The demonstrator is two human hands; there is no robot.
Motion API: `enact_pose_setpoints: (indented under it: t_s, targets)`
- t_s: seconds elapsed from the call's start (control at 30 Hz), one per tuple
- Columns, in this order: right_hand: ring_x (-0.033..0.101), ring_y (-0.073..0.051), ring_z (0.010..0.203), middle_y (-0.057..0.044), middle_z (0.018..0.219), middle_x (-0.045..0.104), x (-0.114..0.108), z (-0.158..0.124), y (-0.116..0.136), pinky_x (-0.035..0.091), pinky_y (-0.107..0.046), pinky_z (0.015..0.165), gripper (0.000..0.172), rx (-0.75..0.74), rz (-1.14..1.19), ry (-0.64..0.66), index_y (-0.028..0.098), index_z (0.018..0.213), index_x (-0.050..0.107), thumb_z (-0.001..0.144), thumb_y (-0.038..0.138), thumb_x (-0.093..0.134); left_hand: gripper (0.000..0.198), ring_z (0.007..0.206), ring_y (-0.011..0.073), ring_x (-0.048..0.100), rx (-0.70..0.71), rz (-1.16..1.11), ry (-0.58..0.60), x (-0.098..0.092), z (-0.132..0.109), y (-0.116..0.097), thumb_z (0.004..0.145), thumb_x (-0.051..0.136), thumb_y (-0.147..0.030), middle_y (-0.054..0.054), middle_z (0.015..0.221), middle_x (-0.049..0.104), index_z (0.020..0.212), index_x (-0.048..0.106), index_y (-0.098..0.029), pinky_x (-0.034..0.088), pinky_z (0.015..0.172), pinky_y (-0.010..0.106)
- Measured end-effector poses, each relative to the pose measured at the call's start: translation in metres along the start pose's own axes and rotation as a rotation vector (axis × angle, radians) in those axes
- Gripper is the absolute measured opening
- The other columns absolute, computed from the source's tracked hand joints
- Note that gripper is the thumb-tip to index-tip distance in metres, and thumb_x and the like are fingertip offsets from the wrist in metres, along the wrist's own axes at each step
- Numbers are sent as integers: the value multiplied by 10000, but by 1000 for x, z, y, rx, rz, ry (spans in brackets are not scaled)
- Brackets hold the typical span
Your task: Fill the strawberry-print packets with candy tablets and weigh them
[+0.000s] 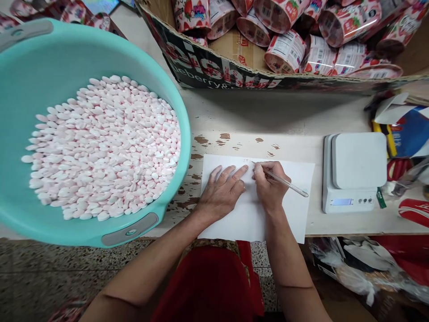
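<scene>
Peeling worktop [234,141] carried a white sheet [288,214] at its near edge; the left hand [223,190] lay flat pinning it, the right hand [268,185] gripped a pen [288,184], mid-writing near the top; steadiness seemed needed next.

A small packing workshop for sweets: a teal basin [20,134] heaped with pink-white candies [103,147], a cardboard box [208,67] full of strawberry-printed tubs [284,51], and a digital scale [355,179] crowd a worn, paint-chipped worktop [261,120] above a terrazzo floor [40,273].
</scene>
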State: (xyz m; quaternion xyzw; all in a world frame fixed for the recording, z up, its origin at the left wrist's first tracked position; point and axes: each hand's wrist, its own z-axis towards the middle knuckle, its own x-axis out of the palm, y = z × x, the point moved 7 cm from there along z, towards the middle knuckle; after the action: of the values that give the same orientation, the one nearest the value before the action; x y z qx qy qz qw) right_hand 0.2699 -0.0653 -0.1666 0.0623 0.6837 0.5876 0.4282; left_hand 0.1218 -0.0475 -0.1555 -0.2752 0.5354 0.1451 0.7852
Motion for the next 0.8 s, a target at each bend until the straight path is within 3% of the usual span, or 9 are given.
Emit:
enact_pose_setpoints:
  t_s: [0.27, 0.8]
  targets:
    - [607, -113, 532, 31, 634, 649, 2, -1, -5, 508, -266, 561, 148, 13, -5, 6, 204, 790, 596, 862, 332, 619, 163, 1276, 244, 495, -6, -31, 3, 2, -1, 1, 969, 505, -247, 49, 1417, 580, 974, 657, -187, 307, 1139, 472]
    - [601, -111, 525, 34, 628, 651, 1, 0, -4, 505, -262, 551, 173, 28, -33, 10, 205, 785, 588, 867, 355, 616, 142, 1238, 249, 520, 11, 23, 11, 0, 1, 0, 966, 529, -258, 19, 1424, 581, 918, 642, -186, 358, 1103, 465]
